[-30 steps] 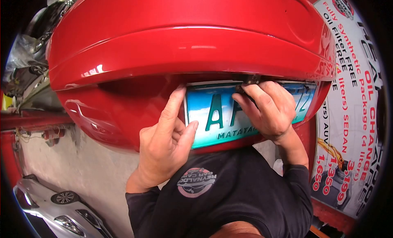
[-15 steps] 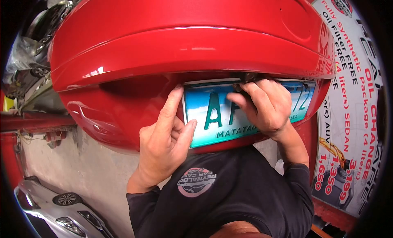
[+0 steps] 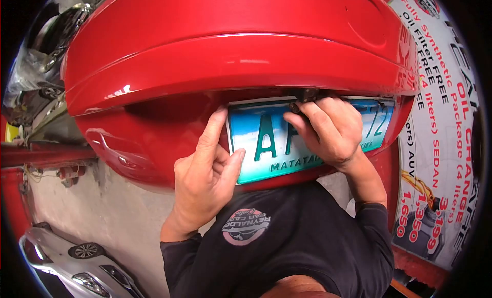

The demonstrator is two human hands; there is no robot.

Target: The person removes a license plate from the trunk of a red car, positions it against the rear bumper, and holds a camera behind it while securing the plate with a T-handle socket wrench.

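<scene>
A blue, white and green license plate (image 3: 251, 167) sits in the recess at the back of a red car (image 3: 225, 57). My left hand (image 3: 202, 170) holds the plate's left edge, its index finger stretched along the upper corner and its thumb lower on the edge. At the plate's top middle, my right hand (image 3: 333, 134) is closed, thumb and index finger pinching a small dark piece (image 3: 294, 107) whose kind I cannot make out. Just above it, a dark fitting (image 3: 307, 95) hangs under the red lip. My right hand covers the plate's middle characters.
A printed oil change sign (image 3: 435, 134) stands close on the right. At lower left a silver car (image 3: 77, 262) rests on the concrete floor (image 3: 113, 211). Metal parts and plastic wrap (image 3: 31, 72) lie at upper left, above a red beam (image 3: 46, 157).
My right thumb and fingers have shifted very slightly around the small dark piece. The left hand stays on the plate's edge, and the view has moved a little.
</scene>
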